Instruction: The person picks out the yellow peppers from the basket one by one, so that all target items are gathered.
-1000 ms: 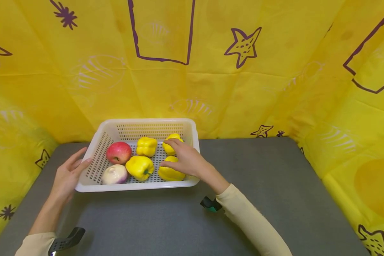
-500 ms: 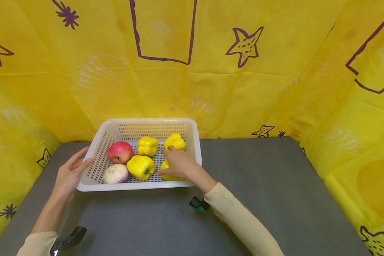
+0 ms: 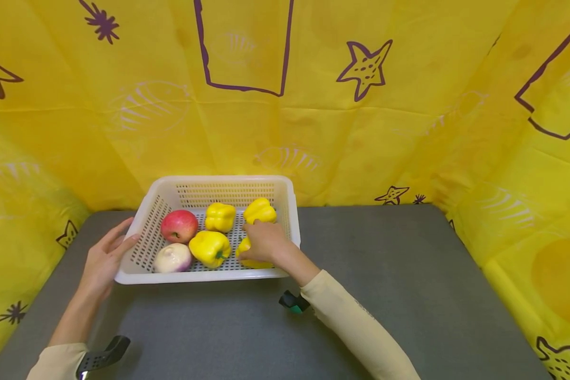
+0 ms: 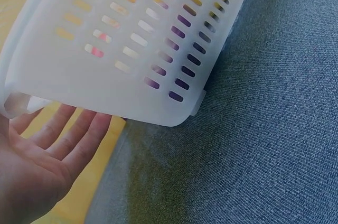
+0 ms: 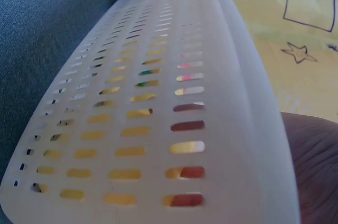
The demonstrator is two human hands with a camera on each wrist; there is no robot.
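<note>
My left hand (image 3: 102,261) holds the left end of a white plastic basket (image 3: 195,278), its thumb at the rim. In the left wrist view, the fingers (image 4: 87,137) reach under the rim outside the perforated wall. Inside the basket, my right hand (image 3: 268,243) grips a yellow bell pepper (image 3: 256,264) at the front right, covering much of it. Three more yellow bell peppers lie at the back right (image 3: 260,210), back middle (image 3: 220,217) and front middle (image 3: 210,248). A red apple (image 3: 179,226) and a white and purple turnip (image 3: 173,257) sit on the left.
The basket stands on a grey cloth-covered table (image 3: 370,274), near its back edge. Yellow patterned fabric (image 3: 323,137) hangs behind and along both sides. Through the slots in the right wrist view, yellow and red patches show behind the basket wall (image 5: 237,129).
My right hand has moved left and down onto the front right pepper, its fingers closing around it. The back right pepper now shows more fully. My left hand keeps its place on the basket.
</note>
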